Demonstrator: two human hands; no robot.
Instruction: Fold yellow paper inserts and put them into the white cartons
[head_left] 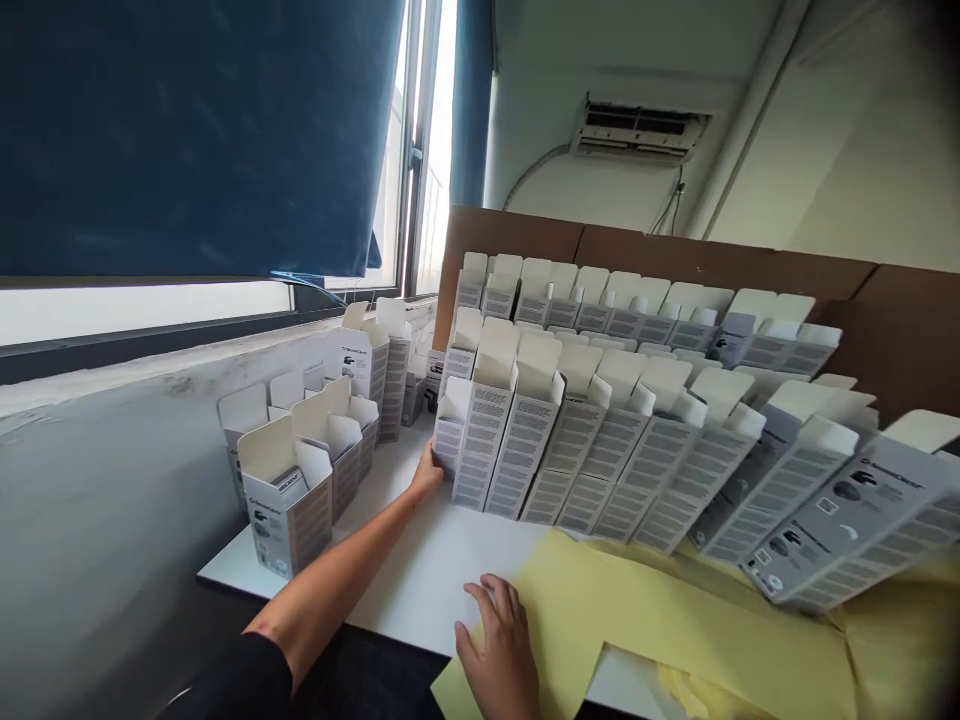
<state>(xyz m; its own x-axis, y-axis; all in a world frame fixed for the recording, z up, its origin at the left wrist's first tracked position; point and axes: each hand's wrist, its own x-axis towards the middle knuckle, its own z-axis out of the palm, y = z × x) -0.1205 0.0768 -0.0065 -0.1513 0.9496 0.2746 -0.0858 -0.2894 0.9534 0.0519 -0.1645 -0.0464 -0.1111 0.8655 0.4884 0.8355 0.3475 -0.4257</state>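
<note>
My left hand (427, 472) reaches forward to the left end of a long row of upright, open-topped printed boxes (484, 440). It touches the lower side of the short end box (450, 435); its fingers are mostly hidden behind that box. My right hand (499, 645) is low in the middle of the view, over yellow paper (559, 590), fingers apart and slightly curled, holding nothing. To the left of my left arm stands a group of similar boxes (289, 515) with raised flaps; the nearest one has something grey inside.
More open boxes (592, 300) stand in a back row before a brown cardboard panel (637, 255). The white table (405, 600) has its front edge near me. A wall and window ledge (135, 400) run along the left.
</note>
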